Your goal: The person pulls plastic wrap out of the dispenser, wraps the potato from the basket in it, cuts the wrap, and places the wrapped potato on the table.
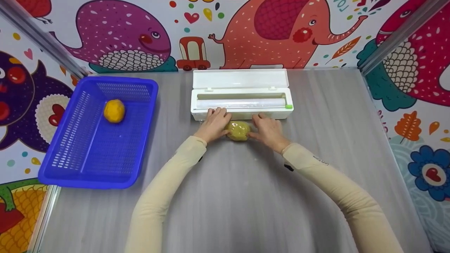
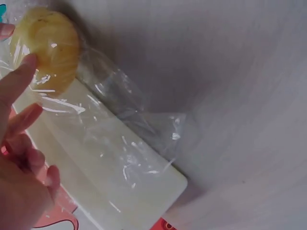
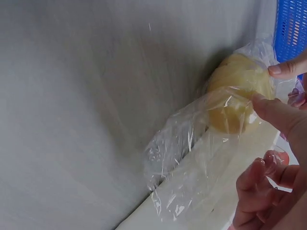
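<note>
A yellow potato (image 1: 239, 130), loosely covered in clear cling film (image 3: 172, 153), lies against the front of a white film dispenser box (image 1: 242, 114). On its left side my left hand (image 1: 215, 123) touches it with the thumb, while the other fingers rest near the box's front edge. From the right, the thumb of my right hand (image 1: 270, 131) presses the potato; its other fingers curl loosely beside the box, partly behind film. Loose film spreads past the potato on both sides in the wrist views. Whether any fingers pinch the film is unclear.
A blue plastic basket (image 1: 140, 154) stands at the left with another yellow potato (image 1: 114, 111) inside. The dispenser's lid (image 1: 240, 78) is raised at the back, showing the film roll (image 1: 240, 103) and a green slider (image 1: 288, 106). Cartoon-printed walls surround the grey table (image 1: 232, 211).
</note>
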`<state>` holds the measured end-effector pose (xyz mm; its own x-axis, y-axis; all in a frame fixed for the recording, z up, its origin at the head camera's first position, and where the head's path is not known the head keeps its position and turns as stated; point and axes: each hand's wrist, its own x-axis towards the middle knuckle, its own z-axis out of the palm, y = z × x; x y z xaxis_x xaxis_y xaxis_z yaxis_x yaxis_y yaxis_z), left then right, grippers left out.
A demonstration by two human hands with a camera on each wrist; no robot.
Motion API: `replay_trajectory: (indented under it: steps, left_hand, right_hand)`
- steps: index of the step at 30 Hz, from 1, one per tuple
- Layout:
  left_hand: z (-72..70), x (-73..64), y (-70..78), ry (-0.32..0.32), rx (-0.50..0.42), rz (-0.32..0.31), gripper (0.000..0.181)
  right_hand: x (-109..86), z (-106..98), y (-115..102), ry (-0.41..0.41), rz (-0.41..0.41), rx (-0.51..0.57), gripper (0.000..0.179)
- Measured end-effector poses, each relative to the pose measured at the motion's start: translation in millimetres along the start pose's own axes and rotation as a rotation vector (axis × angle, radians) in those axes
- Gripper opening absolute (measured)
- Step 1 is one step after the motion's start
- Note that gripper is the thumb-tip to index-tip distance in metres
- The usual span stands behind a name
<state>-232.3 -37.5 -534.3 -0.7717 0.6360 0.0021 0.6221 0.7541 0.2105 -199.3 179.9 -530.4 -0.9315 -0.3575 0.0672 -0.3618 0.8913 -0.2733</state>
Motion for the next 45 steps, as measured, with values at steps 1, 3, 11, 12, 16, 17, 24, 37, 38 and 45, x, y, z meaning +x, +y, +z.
replay_trajectory:
  steps: [1,3,11,12,16,17,24,37,38,45]
  left_hand:
    - [0.3,0.2,-0.2,0.001,0.000,0.004,0.040]
    - [0.5,0.2,-0.2,0.006,0.000,0.011,0.038]
    - [3.3,2.2,0.9,0.005,0.005,0.030,0.027]
    - [3.6,2.6,1.3,0.005,0.004,0.035,0.025]
    - [4.7,4.2,2.4,0.002,0.016,0.047,0.018]
    - [4.9,4.4,2.6,0.002,0.027,0.050,0.016]
    - [7.0,3.1,4.0,0.037,0.185,0.103,0.012]
    - [5.2,0.3,9.8,0.046,0.587,0.271,0.016]
    - [5.5,-0.3,10.5,0.042,0.617,0.288,0.018]
    - [14.1,-8.3,15.0,0.068,0.754,0.336,0.022]
  right_hand:
    - [0.0,0.5,-0.5,0.004,-0.009,-0.006,0.036]
    - [-0.3,1.5,-1.2,0.015,-0.025,-0.017,0.033]
    - [0.4,6.0,-1.8,0.061,-0.079,-0.032,0.028]
    - [0.7,6.1,-2.1,0.059,-0.084,-0.039,0.027]
    - [2.6,6.1,-4.5,0.043,-0.101,-0.081,0.021]
    - [2.8,6.0,-5.2,0.042,-0.102,-0.088,0.019]
    - [4.1,11.4,-7.0,0.102,-0.148,-0.190,0.019]
    - [2.4,19.4,-11.0,0.164,-0.238,-0.400,0.015]
    - [2.7,20.1,-10.9,0.168,-0.243,-0.408,0.016]
    - [1.9,20.3,-12.6,0.155,-0.242,-0.438,0.014]
